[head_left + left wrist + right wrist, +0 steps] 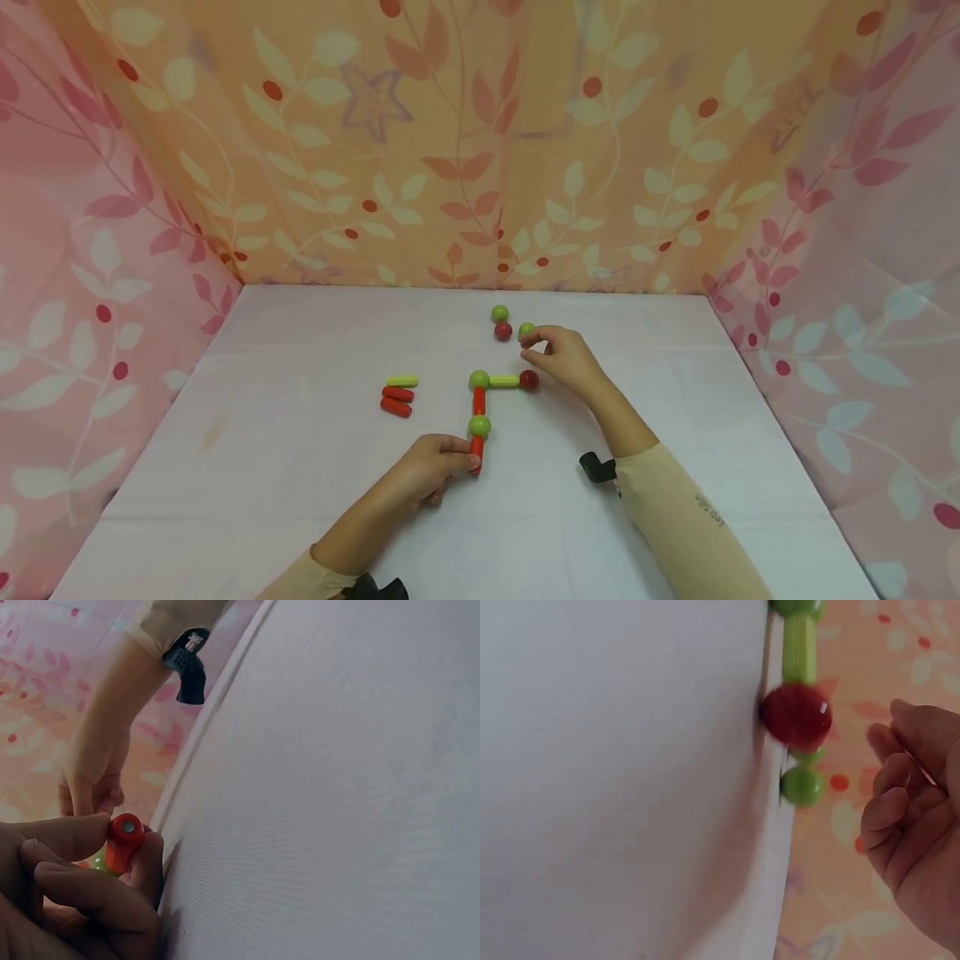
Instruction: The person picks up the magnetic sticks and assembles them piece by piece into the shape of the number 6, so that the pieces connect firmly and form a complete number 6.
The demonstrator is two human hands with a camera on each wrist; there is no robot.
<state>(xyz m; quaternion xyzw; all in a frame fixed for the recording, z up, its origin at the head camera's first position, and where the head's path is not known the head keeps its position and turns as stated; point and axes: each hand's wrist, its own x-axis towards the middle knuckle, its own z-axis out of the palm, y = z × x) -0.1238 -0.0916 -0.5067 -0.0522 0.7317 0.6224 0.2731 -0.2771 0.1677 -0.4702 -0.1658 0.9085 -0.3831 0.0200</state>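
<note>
My left hand pinches a red rod between thumb and fingers, its small round metallic end facing the left wrist camera. This rod adjoins a green ball. Beyond that ball, another red rod runs to a second green ball. From there a yellow-green rod leads right to a dark red ball. Over the table beyond this ball, my right hand holds nothing, its fingers loosely bent. Its fingertips partly cover a loose green ball in the head view.
Further back lie a loose green ball and a loose red ball. Left of the joined pieces are a yellow-green rod and two red rods. Patterned cloth walls border the white table.
</note>
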